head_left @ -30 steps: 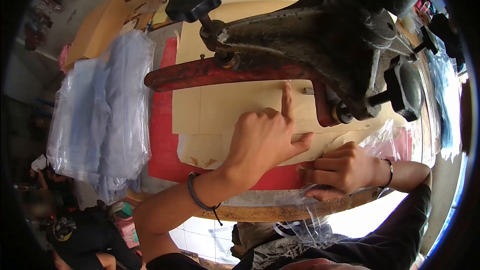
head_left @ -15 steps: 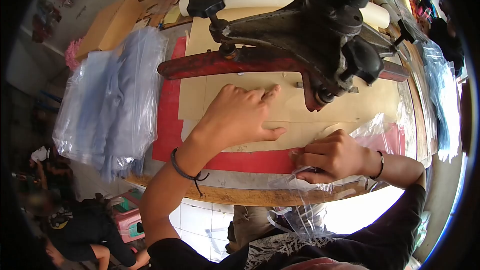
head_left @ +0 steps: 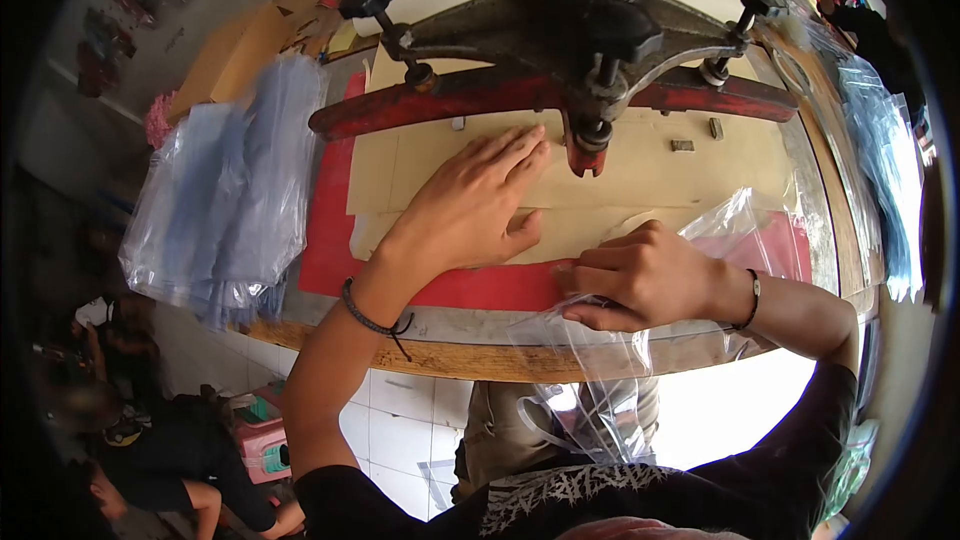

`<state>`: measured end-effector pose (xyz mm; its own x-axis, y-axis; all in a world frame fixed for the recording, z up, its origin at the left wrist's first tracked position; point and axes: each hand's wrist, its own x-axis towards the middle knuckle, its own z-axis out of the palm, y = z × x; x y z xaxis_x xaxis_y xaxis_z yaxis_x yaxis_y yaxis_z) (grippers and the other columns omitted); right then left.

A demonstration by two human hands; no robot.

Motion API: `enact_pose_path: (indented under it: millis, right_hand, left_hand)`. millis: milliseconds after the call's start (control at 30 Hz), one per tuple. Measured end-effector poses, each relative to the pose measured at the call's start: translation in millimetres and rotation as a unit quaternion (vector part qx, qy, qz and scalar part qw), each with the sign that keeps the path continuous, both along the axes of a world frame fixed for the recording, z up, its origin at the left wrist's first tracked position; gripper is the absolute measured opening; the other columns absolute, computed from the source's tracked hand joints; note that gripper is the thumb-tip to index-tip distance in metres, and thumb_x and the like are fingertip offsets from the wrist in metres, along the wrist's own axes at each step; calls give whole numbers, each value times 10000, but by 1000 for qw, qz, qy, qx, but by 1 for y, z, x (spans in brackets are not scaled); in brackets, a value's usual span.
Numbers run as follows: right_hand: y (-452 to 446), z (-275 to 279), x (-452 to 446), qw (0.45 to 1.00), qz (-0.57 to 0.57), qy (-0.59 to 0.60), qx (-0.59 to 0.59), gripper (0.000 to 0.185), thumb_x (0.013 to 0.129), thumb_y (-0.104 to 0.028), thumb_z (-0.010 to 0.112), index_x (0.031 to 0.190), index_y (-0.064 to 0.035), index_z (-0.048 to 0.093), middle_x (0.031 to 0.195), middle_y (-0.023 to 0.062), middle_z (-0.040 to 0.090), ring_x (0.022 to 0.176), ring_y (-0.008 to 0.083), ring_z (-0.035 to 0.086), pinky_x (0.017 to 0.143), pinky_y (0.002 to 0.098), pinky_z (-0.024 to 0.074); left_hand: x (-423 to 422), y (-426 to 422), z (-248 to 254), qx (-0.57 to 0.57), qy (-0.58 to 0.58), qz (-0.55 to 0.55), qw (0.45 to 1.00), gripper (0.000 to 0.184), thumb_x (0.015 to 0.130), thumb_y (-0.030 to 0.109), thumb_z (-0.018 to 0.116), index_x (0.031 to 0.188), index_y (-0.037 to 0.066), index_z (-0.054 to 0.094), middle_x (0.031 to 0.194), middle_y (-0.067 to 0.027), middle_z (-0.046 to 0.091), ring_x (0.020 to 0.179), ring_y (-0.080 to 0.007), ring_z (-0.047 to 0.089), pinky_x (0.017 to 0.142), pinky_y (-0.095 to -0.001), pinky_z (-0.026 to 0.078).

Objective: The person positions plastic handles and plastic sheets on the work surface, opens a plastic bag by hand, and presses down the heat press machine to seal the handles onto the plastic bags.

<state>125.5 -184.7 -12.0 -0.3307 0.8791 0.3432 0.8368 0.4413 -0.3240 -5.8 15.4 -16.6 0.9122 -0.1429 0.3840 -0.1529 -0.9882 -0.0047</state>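
Observation:
My left hand (head_left: 470,195) lies palm down on a tan sheet (head_left: 420,175), fingers stretched forward and thumb apart. Its fingertips come close to the red bar (head_left: 450,105) of a heavy press head (head_left: 600,25). Nearer the table's front edge, my right hand (head_left: 645,280) has its fingers curled over clear plastic film (head_left: 600,350). That film hangs over the wooden edge towards my lap, and another part rises behind the hand. A red sheet (head_left: 450,290) shows under the tan one. The right fingertips are partly hidden.
Stacked clear bluish plastic bags (head_left: 225,190) lie at the left, beside a cardboard box (head_left: 235,50). Small metal blocks (head_left: 682,146) rest on the tan sheet. More plastic (head_left: 880,150) hangs at the right. Another person (head_left: 170,460) is low at the left near a pink stool (head_left: 262,440).
The view has shifted, so the press head appears further left and higher. My left fingers now lie flatter and closer together. My right hand keeps its curled grip on the film.

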Motion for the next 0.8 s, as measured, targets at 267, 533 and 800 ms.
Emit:
enact_pose_path:
  millis: [267,533,800]
  right_hand:
    - [1,-2,1,999,10,27,18,237,889,-299,605,902,-63,621,703,45,612,578,237,630,499,351,516]
    - [0,5,0,1000,0,4,-15,241,893,-308,605,863,-68,599,726,36,615,612,224,641,511,341,523]
    - [3,3,0,1000,4,13,10,240,855,-303,654,946,-81,647,725,34,629,618,209,646,517,330,519]
  left_hand:
    - [2,-25,7,-17,84,95,992,629,839,335,569,1238,-140,460,1325,-299,456,1229,-399,472,1036,-410,406]
    - [1,-29,7,-15,103,127,986,629,838,339,575,1236,-136,470,1334,-286,460,1231,-390,477,1016,-397,427]
    - [13,-31,5,0,74,169,983,915,761,614,615,1298,-104,429,1224,-233,498,1004,-340,595,821,-425,491]
